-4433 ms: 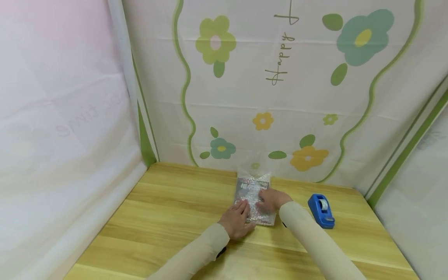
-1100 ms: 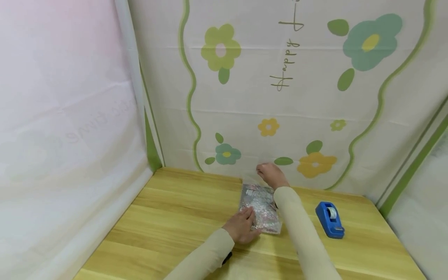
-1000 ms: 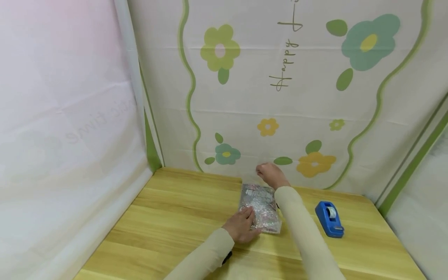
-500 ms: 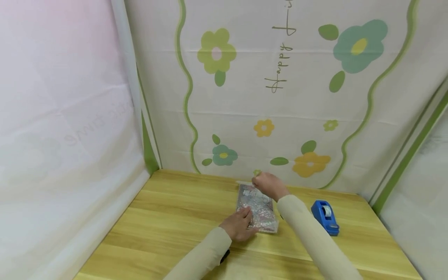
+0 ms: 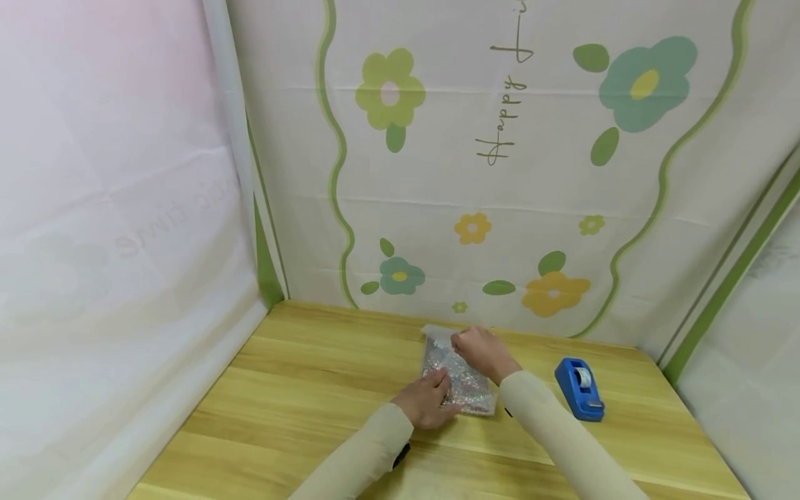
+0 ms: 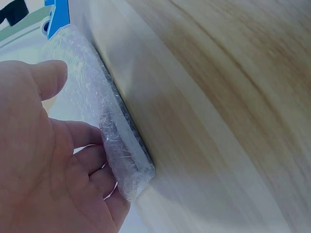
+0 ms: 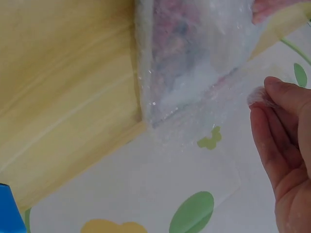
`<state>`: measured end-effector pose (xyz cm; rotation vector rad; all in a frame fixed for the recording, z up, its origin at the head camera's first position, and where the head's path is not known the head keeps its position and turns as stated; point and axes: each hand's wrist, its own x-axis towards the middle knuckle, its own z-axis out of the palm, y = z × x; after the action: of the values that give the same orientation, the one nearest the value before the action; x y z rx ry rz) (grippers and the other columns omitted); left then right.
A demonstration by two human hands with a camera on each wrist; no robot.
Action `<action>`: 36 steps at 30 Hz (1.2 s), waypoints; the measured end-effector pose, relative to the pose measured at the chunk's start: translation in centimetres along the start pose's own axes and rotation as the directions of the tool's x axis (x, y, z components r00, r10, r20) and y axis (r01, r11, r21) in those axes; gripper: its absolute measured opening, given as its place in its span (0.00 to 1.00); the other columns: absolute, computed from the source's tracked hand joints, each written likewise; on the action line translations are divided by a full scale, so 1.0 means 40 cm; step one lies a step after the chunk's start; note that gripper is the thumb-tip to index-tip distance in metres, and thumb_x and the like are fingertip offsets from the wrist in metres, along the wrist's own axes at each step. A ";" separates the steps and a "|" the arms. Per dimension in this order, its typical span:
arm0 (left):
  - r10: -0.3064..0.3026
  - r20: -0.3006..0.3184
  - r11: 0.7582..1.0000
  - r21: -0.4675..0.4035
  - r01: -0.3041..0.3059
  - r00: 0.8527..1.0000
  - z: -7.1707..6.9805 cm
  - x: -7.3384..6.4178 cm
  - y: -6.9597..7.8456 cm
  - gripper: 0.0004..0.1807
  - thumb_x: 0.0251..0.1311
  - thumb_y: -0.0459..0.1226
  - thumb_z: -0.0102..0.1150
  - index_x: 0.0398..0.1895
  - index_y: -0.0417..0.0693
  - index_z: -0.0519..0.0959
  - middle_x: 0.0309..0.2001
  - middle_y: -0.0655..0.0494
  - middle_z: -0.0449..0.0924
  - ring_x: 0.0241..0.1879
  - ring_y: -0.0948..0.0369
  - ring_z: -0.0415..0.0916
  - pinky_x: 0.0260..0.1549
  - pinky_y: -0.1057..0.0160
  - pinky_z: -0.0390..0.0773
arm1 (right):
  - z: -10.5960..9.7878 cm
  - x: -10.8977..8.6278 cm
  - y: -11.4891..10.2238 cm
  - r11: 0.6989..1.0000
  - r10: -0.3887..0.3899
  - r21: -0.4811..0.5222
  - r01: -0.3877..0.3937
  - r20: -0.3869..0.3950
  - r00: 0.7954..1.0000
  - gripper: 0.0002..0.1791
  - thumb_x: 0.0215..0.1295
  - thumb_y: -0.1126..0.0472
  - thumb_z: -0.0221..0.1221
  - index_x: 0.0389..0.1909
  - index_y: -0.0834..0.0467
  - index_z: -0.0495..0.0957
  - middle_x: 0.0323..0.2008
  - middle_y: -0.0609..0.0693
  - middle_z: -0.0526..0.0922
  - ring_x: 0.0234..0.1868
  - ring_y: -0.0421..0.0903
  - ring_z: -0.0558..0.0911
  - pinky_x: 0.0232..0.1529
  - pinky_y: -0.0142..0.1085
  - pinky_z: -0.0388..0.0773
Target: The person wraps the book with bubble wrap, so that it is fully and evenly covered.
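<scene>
A flat rectangular item in clear bubble wrap [image 5: 469,389] lies on the wooden table, its dark, partly pink face showing through. My left hand [image 5: 423,404] rests on its near left side; in the left wrist view the fingers [image 6: 80,133] touch the package along its edge, thumb apart. At the far end, my right hand [image 5: 484,353] pinches the loose end of the bubble wrap [image 7: 189,116] between thumb and fingers, and the gathered film shows at the fingertips in the right wrist view. That loose end is folded partly over the item.
A blue tape dispenser [image 5: 579,389] with a roll of tape stands to the right of the package. Behind the table [image 5: 312,389] hangs a white cloth [image 5: 431,167] printed with flowers, and a pale cloth [image 5: 125,278] closes the left side.
Earlier my right hand lay on the package; it then lifted the wrap's far end upward. Over the last second it has come down and toward me with the film. My left hand stays put.
</scene>
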<state>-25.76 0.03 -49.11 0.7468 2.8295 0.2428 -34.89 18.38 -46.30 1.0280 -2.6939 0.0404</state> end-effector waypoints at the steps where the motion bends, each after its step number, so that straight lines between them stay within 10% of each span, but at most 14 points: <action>1: 0.000 0.000 1.000 -0.003 0.000 1.000 0.000 0.000 0.000 0.40 0.80 0.61 0.43 0.83 0.45 0.60 0.85 0.52 0.55 0.85 0.55 0.54 0.82 0.61 0.60 | 0.004 -0.005 -0.003 1.000 -0.001 0.001 0.001 -0.007 1.000 0.09 0.71 0.69 0.65 0.29 0.58 0.85 0.24 0.47 0.86 0.22 0.38 0.78 0.25 0.31 0.77; 36: -0.004 -0.001 1.000 0.000 0.004 1.000 0.007 0.007 -0.002 0.41 0.80 0.61 0.41 0.84 0.45 0.59 0.85 0.52 0.54 0.85 0.56 0.53 0.82 0.62 0.60 | 0.083 -0.059 -0.036 0.994 -0.026 -0.105 0.023 -0.030 0.999 0.09 0.60 0.74 0.69 0.29 0.57 0.87 0.25 0.49 0.89 0.24 0.46 0.86 0.25 0.37 0.84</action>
<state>-25.97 0.12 -49.43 0.7417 2.8316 0.2431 -33.01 18.44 -50.18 1.0207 -2.6242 -0.0870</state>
